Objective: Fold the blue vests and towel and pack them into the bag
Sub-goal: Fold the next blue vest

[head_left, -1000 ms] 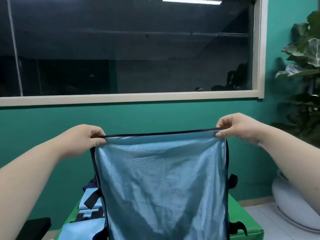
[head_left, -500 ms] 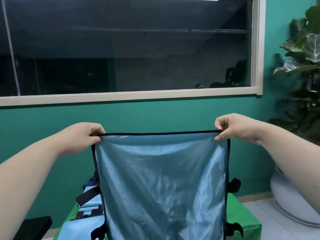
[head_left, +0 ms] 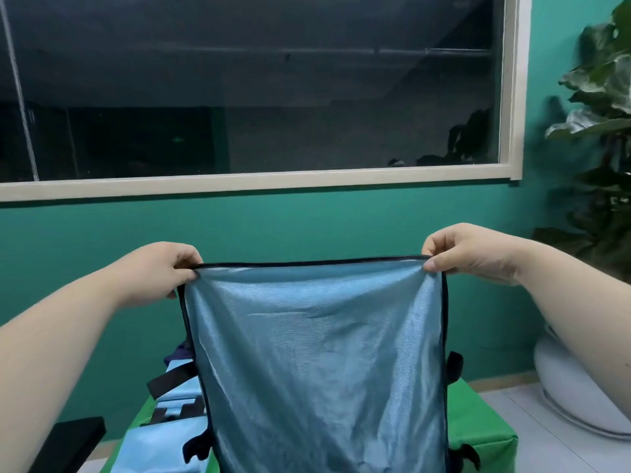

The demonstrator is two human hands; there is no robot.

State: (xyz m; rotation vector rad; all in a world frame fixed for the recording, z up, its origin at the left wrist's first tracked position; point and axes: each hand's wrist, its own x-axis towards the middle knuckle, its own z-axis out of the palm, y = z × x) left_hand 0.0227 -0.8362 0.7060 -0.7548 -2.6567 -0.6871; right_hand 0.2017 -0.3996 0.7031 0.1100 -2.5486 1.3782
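1. The left hand [head_left: 160,271] and right hand [head_left: 467,250] each pinch a top corner of a blue vest [head_left: 317,363], which hangs spread between them (black straps dangle at its sides).
2. Behind it at 6 o'clock, a green table [head_left: 485,435] bears pale-blue fabric [head_left: 153,448] at 7 o'clock.
3. At 4 o'clock stands a white pot [head_left: 573,390]; its plant [head_left: 601,131] rises towards 2 o'clock.
4. Farthest is a teal wall [head_left: 307,227], with a dark window [head_left: 256,97] at 12 o'clock.
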